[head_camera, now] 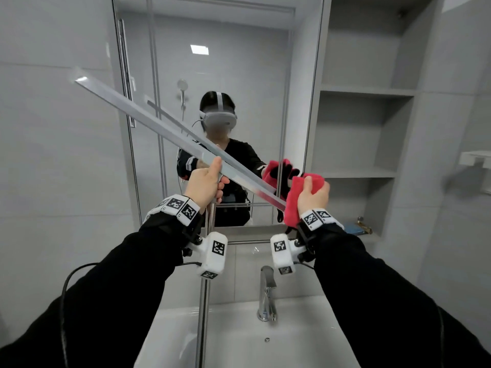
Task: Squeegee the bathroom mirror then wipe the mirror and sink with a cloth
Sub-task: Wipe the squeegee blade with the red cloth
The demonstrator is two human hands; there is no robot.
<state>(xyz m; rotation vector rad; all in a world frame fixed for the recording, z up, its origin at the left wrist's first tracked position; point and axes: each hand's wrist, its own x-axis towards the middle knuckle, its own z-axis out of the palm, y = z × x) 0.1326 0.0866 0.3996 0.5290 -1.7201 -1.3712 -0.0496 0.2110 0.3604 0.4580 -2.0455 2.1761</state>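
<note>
My left hand [206, 181] grips the squeegee [148, 120] just under its head, thumb lying along the long silver blade. The blade slants from upper left down to lower right in front of the mirror [239, 75]; its metal handle drops straight down toward the sink [239, 338]. My right hand [312, 196] grips a red cloth [295, 200] that is wrapped around the blade's lower right end. The mirror reflects a person in a headset with the same cloth.
A chrome faucet [267, 293] stands at the back of the white sink. Grey open shelves [366, 134] sit right of the mirror, with a small blue and gold item [357, 227] on the lowest one. Tiled walls close in on both sides.
</note>
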